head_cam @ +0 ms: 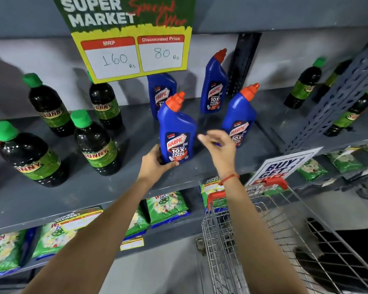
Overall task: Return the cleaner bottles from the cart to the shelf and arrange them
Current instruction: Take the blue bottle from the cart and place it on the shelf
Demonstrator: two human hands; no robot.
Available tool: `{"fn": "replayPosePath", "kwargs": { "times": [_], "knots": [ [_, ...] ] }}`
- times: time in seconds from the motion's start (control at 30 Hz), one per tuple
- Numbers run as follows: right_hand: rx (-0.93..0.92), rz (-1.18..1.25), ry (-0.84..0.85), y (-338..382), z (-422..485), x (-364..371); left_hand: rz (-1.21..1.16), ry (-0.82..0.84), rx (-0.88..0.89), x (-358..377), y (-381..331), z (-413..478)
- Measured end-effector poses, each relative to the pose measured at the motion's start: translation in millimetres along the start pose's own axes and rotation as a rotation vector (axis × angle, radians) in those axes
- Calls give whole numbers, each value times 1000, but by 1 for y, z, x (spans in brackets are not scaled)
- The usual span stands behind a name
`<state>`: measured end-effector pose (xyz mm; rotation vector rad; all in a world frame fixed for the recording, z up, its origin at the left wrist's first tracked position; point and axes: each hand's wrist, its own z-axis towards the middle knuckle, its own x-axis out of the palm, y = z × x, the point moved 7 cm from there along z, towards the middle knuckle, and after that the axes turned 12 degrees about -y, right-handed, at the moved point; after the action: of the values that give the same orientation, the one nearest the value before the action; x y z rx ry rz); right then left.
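Observation:
Several blue Harpic cleaner bottles with orange caps stand on the grey shelf (pixel 119 187). My left hand (pixel 155 161) grips the base of the front bottle (pixel 175 132), which stands upright near the shelf's front edge. My right hand (pixel 218 145) hovers open, fingers spread, between that bottle and the right front bottle (pixel 239 117); it looks blurred. Two more blue bottles stand further back, one (pixel 160 90) partly behind the price sign and one (pixel 214 85) by the black upright. The wire cart (pixel 263 230) with red handle is at lower right.
Dark Sunny bottles with green caps stand at the left (pixel 94 143) and far right (pixel 302 85) of the shelf. A price sign (pixel 134 54) hangs from the shelf above. Green detergent packs (pixel 168 205) fill the lower shelf. A perforated upright (pixel 336 96) crosses the right side.

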<state>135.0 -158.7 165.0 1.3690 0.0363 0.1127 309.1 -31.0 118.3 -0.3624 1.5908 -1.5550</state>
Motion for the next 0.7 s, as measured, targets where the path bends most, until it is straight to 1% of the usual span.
{"fn": "replayPosePath", "kwargs": {
  "times": [0.07, 0.1, 0.13, 0.2, 0.23, 0.3, 0.4, 0.53, 0.7],
  "knots": [
    [-32, -37, -313, -15, -3, -41, 64, 20, 27, -1, 1, 3],
    [-23, -84, -394, -21, -2, -54, 100, 33, 35, -1, 1, 5],
    [-4, -168, -414, -26, 2, -60, 132, 48, 38, -1, 2, 7],
    [34, -352, -337, -36, 14, -58, 166, 70, 38, 1, 3, 9],
    [52, -401, -285, -40, 20, -54, 169, 75, 39, 1, 4, 10],
    [65, -415, -229, -44, 30, -47, 167, 77, 41, 1, 6, 11],
    [35, -384, -244, -45, 39, -44, 159, 88, 28, -1, 7, 14],
    [19, -401, -285, -47, 42, -47, 163, 102, 13, -1, 10, 19],
    [27, -404, -284, -49, 40, -49, 205, 131, 13, -1, 10, 24]
  ]
}}
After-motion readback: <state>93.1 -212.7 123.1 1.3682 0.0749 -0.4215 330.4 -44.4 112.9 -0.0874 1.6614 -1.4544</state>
